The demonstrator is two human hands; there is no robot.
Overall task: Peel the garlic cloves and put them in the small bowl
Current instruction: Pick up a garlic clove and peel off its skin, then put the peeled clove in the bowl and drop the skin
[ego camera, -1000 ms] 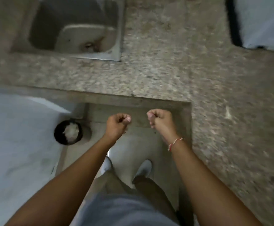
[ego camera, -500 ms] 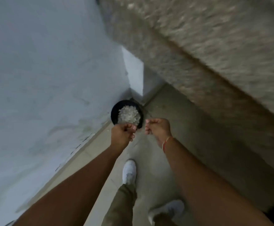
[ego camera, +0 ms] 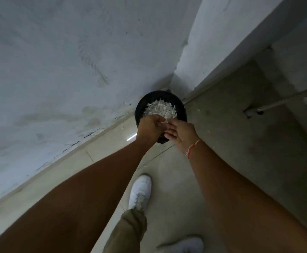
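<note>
A black round bin (ego camera: 141, 106) stands on the floor in the corner, heaped with white garlic peels (ego camera: 160, 109). Both my hands hang just above its near rim. My left hand (ego camera: 149, 128) is curled around a pinch of garlic peel (ego camera: 164, 121) that sticks out at its fingertips. My right hand (ego camera: 181, 133), with a red-and-white thread at the wrist, is close beside it with its fingers loosely spread and touching the left fingertips. I cannot see any garlic clove or the small bowl.
A white wall (ego camera: 57, 70) runs along the left, and a white pillar (ego camera: 213, 33) rises behind the bin. The floor is tiled (ego camera: 167, 170), with a few peel scraps near the bin. A hose (ego camera: 280, 101) lies at the right. My white shoes (ego camera: 140, 190) stand below.
The view has swung from the granite counter and sink down to the floor corner. Both fists have moved over the bin, and the right hand's fingers have opened.
</note>
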